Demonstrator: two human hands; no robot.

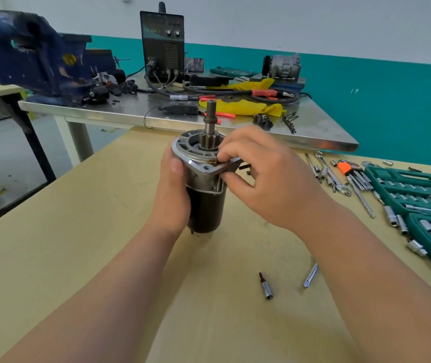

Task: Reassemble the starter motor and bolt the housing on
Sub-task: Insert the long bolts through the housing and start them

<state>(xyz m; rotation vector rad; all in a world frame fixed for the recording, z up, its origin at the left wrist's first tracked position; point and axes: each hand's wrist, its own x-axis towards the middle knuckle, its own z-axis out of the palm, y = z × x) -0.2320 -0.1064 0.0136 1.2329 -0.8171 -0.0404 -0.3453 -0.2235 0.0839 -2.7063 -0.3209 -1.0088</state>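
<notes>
Nearest, a socket bit (266, 286) and an extension bar (310, 275) lie loose on the wooden table (78, 231), probably ready for the bolts. Behind them the starter motor (205, 208) stands upright. The left hand (172, 195) wraps around its body to steady it. The right hand (266, 179) pinches the flange of the housing (196, 155), I think to line it up. Farther right lies the socket set (418, 189).

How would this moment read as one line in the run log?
phase: fitting housing | left hand: grips starter motor, upright on table | right hand: pinches housing ear | loose nearby: socket bit, extension bar
</notes>
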